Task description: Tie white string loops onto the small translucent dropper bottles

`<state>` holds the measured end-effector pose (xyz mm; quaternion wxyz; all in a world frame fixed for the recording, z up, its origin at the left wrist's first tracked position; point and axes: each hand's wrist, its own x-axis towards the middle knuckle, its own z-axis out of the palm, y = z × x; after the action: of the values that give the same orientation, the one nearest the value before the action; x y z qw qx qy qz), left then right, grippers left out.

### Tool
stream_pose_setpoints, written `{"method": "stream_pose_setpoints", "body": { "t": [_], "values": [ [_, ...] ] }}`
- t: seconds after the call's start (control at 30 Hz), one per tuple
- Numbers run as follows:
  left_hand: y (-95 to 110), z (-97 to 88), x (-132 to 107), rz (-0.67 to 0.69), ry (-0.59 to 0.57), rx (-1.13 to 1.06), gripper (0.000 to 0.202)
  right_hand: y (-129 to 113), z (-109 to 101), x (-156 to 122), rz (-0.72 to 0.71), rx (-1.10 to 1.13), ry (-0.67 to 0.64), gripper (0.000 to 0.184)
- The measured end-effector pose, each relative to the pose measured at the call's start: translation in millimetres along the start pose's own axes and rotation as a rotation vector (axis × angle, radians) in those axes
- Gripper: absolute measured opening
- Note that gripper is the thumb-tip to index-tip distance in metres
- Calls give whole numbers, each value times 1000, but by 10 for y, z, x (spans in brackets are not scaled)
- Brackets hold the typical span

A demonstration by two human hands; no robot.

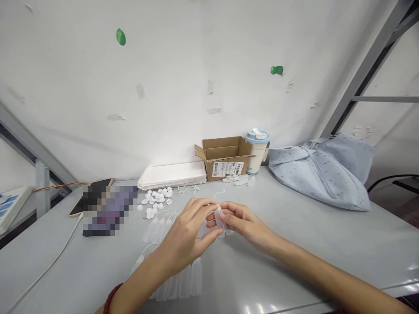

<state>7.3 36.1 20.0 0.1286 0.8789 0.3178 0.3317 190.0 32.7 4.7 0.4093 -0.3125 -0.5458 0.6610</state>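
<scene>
A small translucent plastic tube [219, 219] with a white top stands roughly upright between my two hands. My right hand [245, 223] pinches its body between thumb and fingers. My left hand [191, 229] is closed around it from the other side, fingertips at the top and thumb near the bottom. A thin white string rises behind the fingers. Under and beside my left forearm lie rows of similar tubes with strings, an upper row [157, 231] and a lower row [183, 282], partly hidden. Small white caps [159, 197] are heaped beyond my left hand.
Along the wall stand a stack of white sheets [173, 174], an open cardboard box [225, 168] and a lidded cup [256, 152]. Clear plastic pieces [240, 179] lie before the box. A pale blue cloth bag [317, 179] sits right; a phone [77, 208] and white cable [55, 259] left.
</scene>
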Motion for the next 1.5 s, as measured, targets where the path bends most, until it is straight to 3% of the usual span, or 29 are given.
{"method": "stream_pose_setpoints", "body": {
  "t": [0.17, 0.37, 0.53, 0.7, 0.87, 1.07, 1.5],
  "values": [
    [22, -1, -23, 35, -97, 67, 41, 5, 17, -11, 23, 32, -33, 30],
    [93, -69, -37, 38, -178, 118, 36, 8, 13, -24, 7, -45, -74, 29],
    [178, -137, -88, -33, -335, 84, 30, 22, -23, -28, 109, -199, -117, 26],
    [239, -192, -178, -156, -563, 16, 30, 5, -27, -68, 277, -287, -293, 22],
    [261, -205, -261, -250, -705, -35, 31, 14, 2, -112, 326, -414, -440, 12],
    [233, -191, -273, -242, -751, 1, 30, 75, 10, -109, 331, -474, -495, 8],
    [180, -215, -215, -219, -729, 70, 26, 65, -2, -86, 296, -562, -456, 16]
  ]
}}
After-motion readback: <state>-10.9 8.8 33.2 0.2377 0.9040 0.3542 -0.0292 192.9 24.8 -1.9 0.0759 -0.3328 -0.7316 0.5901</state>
